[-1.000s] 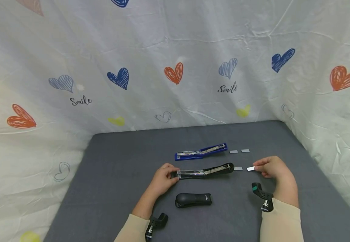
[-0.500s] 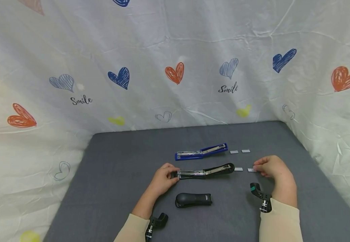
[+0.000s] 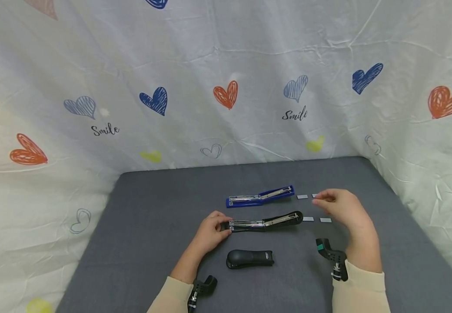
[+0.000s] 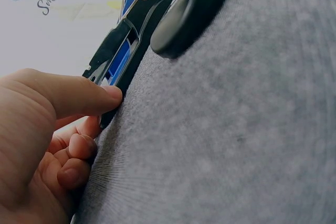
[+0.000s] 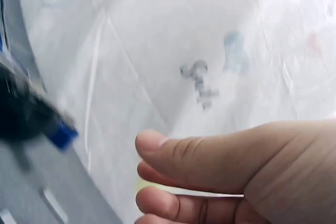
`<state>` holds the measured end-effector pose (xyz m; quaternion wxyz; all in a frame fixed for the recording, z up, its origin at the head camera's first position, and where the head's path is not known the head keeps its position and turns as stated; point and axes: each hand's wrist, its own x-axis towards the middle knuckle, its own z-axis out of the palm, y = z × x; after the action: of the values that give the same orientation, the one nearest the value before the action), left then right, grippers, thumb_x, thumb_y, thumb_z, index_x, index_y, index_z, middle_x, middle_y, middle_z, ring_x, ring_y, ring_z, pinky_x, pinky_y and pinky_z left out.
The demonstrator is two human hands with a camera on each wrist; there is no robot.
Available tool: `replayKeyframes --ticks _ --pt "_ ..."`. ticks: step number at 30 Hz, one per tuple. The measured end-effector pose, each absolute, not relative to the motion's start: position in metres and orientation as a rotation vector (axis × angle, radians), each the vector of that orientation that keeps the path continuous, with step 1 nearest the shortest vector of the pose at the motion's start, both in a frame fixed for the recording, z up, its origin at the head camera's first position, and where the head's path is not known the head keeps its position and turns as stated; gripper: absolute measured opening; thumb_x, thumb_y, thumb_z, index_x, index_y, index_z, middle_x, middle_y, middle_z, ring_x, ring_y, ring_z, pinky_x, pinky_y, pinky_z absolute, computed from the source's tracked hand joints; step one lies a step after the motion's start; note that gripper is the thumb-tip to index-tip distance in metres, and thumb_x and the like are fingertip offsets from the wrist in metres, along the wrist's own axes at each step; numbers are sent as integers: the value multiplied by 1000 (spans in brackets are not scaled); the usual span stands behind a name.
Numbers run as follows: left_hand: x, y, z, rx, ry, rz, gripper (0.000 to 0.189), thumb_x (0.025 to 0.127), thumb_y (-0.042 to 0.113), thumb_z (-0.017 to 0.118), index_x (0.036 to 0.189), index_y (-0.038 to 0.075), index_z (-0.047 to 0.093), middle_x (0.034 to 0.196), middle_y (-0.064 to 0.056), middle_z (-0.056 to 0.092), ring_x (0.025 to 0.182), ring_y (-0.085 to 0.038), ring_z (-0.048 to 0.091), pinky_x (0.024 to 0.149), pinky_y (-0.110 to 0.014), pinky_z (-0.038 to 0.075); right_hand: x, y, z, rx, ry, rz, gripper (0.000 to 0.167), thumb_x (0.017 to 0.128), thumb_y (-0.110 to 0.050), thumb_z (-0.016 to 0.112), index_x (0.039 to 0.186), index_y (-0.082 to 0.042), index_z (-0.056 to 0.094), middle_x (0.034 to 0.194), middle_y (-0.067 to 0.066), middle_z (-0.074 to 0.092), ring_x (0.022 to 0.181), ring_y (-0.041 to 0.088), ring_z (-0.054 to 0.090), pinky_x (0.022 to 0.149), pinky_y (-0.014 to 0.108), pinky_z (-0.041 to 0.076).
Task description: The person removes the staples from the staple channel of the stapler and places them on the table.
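An opened black stapler (image 3: 247, 225) lies on the table, its metal magazine showing. My left hand (image 3: 209, 234) pinches its left end between thumb and fingers; the left wrist view shows the thumb (image 4: 102, 98) along its edge. My right hand (image 3: 345, 211) is above the table at the right, fingers loosely bent, nothing seen between them. Its fingertips are close to a staple strip (image 3: 314, 195), partly hidden behind them. Another staple strip (image 3: 302, 197) lies beside an opened blue stapler (image 3: 245, 200). Two more staple strips, one at the black stapler's tip (image 3: 308, 219) and one farther right (image 3: 325, 220), lie below.
A closed black stapler (image 3: 249, 258) lies nearer the person. The grey cloth-covered table (image 3: 163, 200) ends at a white curtain (image 3: 187, 121) printed with hearts and words. Wrist cameras are strapped on both forearms.
My right hand set a staple strip flat on the table, let go of it, then moved away from the person toward the farther strip. The left hand stayed on the black stapler.
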<state>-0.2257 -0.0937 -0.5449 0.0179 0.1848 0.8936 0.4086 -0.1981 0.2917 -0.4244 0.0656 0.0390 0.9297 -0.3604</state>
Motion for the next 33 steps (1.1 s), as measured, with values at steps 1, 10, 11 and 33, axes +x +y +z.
replayKeyframes --ticks 1,10,11,33 --pt "-226 -94 -545 574 2776 1267 31 87 8 83 117 10 77 105 4 61 64 -7 44 59 -25 39 -199 286 -423 94 2807 -1091 43 100 -37 68 122 1 68 107 15 71 88 26 67 75 45 53" --pt "-225 -94 -543 610 2776 1283 31 86 6 83 116 8 78 104 3 62 65 -6 44 59 -25 39 -202 233 -418 -189 2832 -1148 25 100 -29 70 115 -9 73 98 1 69 84 18 63 73 40 51" --pt "-226 -94 -543 615 2779 1282 30 86 6 83 116 8 78 104 2 62 65 -6 44 59 -25 39 -202 227 -418 -229 2830 -1162 23 99 -28 71 113 -9 73 96 -1 69 82 16 62 72 39 50" --pt "-226 -94 -544 583 2798 1265 31 87 4 81 117 8 77 105 1 62 60 -6 43 57 -25 39 -152 81 -445 -936 2704 -428 34 79 -27 90 109 -17 79 99 -8 64 85 6 61 73 28 52"
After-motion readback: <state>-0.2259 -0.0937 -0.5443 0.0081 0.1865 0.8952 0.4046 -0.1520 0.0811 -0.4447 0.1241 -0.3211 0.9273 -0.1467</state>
